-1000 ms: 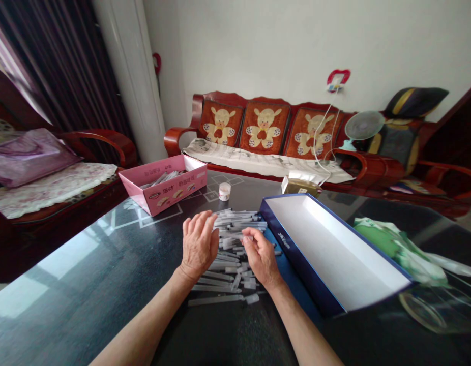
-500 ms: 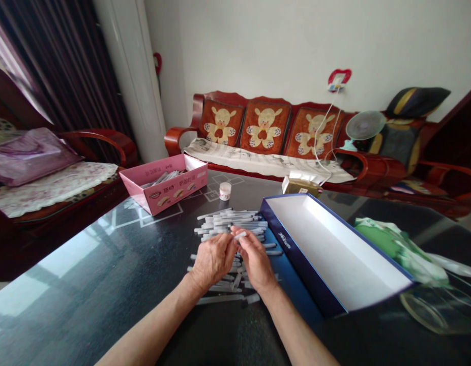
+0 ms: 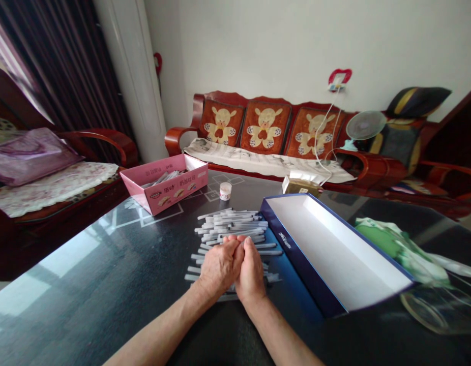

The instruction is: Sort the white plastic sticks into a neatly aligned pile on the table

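My left hand and my right hand are pressed together over the middle of a pile of slim whitish pen-like sticks, many with dark ends. Both hands are closed, the left one's fingers curled against the right palm. The right thumb points up and away from me. Whatever lies between the palms is hidden. The sticks lie mostly crosswise in rows on the dark table, and my hands cover part of the nearer ones. A small round white tub stands just beyond the pile.
A pink box with more whitish sticks stands at the far left of the glossy table. To the right lies a long blue box with a white inside. Past it are a green-and-white plastic packet and a tissue pack.
Both hands have come a little nearer to me and closed together. The small pale end that showed between my fingertips is out of sight. The boxes and the tub have not moved.
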{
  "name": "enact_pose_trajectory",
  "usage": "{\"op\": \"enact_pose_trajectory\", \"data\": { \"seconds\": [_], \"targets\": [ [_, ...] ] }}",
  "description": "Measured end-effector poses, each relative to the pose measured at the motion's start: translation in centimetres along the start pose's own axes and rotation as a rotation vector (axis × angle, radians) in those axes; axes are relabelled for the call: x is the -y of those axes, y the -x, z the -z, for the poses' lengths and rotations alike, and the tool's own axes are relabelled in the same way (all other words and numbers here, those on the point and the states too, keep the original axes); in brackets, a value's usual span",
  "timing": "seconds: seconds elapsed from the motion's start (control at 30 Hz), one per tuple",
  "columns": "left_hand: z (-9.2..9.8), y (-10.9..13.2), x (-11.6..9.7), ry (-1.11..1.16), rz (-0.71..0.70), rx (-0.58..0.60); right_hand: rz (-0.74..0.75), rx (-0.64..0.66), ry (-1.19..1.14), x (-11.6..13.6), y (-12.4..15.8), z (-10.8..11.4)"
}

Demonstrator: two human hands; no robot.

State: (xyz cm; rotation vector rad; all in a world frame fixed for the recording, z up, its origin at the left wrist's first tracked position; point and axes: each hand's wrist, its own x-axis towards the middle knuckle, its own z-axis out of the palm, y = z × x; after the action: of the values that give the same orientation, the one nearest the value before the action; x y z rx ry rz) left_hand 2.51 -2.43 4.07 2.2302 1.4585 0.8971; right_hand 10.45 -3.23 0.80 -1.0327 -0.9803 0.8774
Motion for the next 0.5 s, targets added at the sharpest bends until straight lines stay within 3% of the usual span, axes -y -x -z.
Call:
{"op": "enact_pose_trajectory", "data": {
  "seconds": [0.13, 0.5],
  "targets": [
    [-0.3, 0.1, -0.2, -0.087, 0.036, 0.077, -0.073, -0.156, 0.125, 0.6, 0.3, 0.0],
    [-0.4, 0.2, -0.2, -0.198, 0.046, 0.145, -0.038, -0.180, 0.267, 2.0, 0.3, 0.1]
  ]
}}
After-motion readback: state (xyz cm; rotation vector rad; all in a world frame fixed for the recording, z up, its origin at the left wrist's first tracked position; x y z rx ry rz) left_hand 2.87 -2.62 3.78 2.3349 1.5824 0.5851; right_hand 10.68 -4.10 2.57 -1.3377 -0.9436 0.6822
